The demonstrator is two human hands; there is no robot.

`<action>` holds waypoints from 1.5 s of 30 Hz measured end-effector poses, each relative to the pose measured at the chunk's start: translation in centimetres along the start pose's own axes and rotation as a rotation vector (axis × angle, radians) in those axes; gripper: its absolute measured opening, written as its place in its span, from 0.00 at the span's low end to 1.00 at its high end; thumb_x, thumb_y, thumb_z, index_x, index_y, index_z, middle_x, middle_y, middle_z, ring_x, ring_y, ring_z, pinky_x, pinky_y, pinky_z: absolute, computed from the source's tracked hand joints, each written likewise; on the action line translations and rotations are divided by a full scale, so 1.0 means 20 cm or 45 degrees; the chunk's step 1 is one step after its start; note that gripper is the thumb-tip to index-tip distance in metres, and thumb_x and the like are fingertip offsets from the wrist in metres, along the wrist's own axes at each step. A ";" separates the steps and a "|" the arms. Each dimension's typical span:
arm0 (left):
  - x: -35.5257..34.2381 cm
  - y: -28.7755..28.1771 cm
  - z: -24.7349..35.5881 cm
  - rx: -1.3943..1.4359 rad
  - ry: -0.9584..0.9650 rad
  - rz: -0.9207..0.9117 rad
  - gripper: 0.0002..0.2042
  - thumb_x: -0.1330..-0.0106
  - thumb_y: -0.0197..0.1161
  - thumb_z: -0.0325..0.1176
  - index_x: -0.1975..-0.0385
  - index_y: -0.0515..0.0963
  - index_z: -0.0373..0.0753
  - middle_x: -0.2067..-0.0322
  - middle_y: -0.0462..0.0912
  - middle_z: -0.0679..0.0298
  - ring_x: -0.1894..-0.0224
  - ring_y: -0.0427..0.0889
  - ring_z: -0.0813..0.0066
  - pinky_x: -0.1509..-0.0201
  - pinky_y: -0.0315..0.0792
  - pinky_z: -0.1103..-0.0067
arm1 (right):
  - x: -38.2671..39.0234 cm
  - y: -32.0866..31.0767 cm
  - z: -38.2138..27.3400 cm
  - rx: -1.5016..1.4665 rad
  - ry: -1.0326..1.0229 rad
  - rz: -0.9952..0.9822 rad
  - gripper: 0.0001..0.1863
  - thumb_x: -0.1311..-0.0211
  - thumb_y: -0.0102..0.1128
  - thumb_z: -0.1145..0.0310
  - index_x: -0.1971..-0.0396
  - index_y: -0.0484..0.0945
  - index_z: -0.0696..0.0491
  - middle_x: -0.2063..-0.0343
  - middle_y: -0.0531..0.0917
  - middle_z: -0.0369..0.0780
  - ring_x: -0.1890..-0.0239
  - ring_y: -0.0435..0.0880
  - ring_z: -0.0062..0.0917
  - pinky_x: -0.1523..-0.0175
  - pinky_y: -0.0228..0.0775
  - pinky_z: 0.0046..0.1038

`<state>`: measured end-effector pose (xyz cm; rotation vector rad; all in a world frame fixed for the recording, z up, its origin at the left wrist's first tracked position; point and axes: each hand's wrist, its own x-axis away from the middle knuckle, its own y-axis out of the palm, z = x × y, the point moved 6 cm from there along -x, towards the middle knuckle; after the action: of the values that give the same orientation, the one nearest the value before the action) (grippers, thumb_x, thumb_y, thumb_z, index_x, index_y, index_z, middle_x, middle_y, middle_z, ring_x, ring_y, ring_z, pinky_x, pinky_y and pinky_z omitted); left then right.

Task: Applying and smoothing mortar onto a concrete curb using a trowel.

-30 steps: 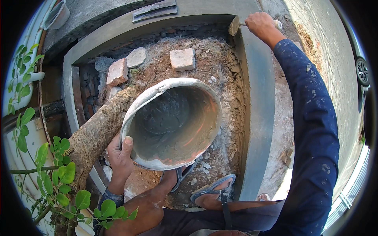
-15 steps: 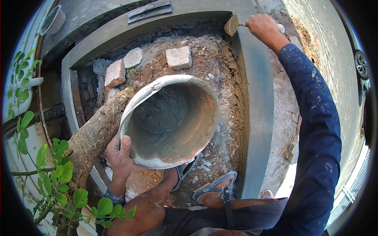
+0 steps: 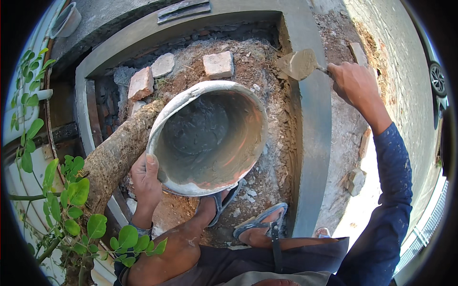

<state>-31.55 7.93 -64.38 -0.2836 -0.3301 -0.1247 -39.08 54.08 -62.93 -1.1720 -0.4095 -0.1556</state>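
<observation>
My left hand [image 3: 147, 178] grips the rim of a round bucket [image 3: 260, 138], thumb over the edge. The bucket is tilted toward me, its inside coated with grey wet mortar [image 3: 200, 128]. My right hand [image 3: 355, 83] is wrapped round the handle of a trowel [image 3: 299, 64]; the handle is mostly hidden in the fist. The trowel's mortar-smeared blade lies across the inner edge of a low, smoothly plastered wall [image 3: 312, 143], near its far right corner. Rough mortar covers the wall's inner face below the blade.
Inside the wall lie rubble soil and several broken brick pieces [image 3: 218, 65]. A tree trunk [image 3: 117, 157] leans in from the left, with leafy twigs [image 3: 76, 195] in front. A pale bucket [image 3: 66, 21] stands at the far left. My sandalled feet [image 3: 261, 224] are below the bucket.
My right hand has come nearer and to the right with the trowel, its blade now turned broad along the wall's inner edge. The bucket has shifted slightly away from me.
</observation>
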 end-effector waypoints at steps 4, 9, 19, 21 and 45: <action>-0.03 0.00 0.00 -0.053 0.041 0.004 0.22 0.23 0.51 0.46 0.53 0.78 0.28 0.68 0.78 0.71 0.66 0.70 0.87 0.61 0.66 0.85 | 0.28 0.01 -0.03 -0.510 0.134 0.186 0.09 0.43 0.55 0.68 0.64 0.75 0.54 0.74 0.81 0.50 0.68 0.82 0.49 0.63 0.73 0.45; -0.06 0.07 0.03 0.036 0.046 0.009 0.21 0.24 0.53 0.46 0.56 0.78 0.29 0.72 0.76 0.74 0.69 0.69 0.88 0.64 0.66 0.85 | 0.57 0.15 -0.23 -1.009 0.112 0.077 0.14 0.44 0.60 0.64 0.64 0.69 0.55 0.76 0.79 0.51 0.68 0.79 0.51 0.64 0.69 0.47; -0.16 0.09 0.08 -0.053 0.124 0.058 0.20 0.25 0.55 0.46 0.62 0.81 0.31 0.75 0.75 0.76 0.72 0.67 0.91 0.70 0.61 0.87 | 0.75 0.48 -0.83 -2.643 -0.167 -1.077 0.18 0.28 0.49 0.57 0.66 0.77 0.57 0.83 0.76 0.37 0.84 0.75 0.20 0.77 0.67 0.23; -0.16 0.16 0.07 0.049 0.129 0.050 0.20 0.25 0.56 0.46 0.68 0.80 0.34 0.77 0.71 0.78 0.74 0.63 0.92 0.73 0.57 0.87 | 0.83 0.61 -0.85 -2.697 -0.083 -1.082 0.19 0.26 0.45 0.57 0.67 0.77 0.58 0.83 0.76 0.37 0.86 0.74 0.18 0.79 0.67 0.21; 0.00 0.54 0.18 -0.319 0.358 0.001 0.21 0.30 0.63 0.44 0.78 0.74 0.30 0.86 0.65 0.69 0.78 0.61 0.86 0.78 0.58 0.77 | 1.14 0.15 -0.80 -0.867 -0.198 -0.398 0.10 0.33 0.51 0.66 0.65 0.73 0.58 0.74 0.83 0.50 0.70 0.87 0.39 0.67 0.78 0.37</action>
<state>-30.80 19.20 -63.92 -0.5083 -0.0344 -0.2035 -13.47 42.64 -61.78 -1.7903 -0.7091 -0.5064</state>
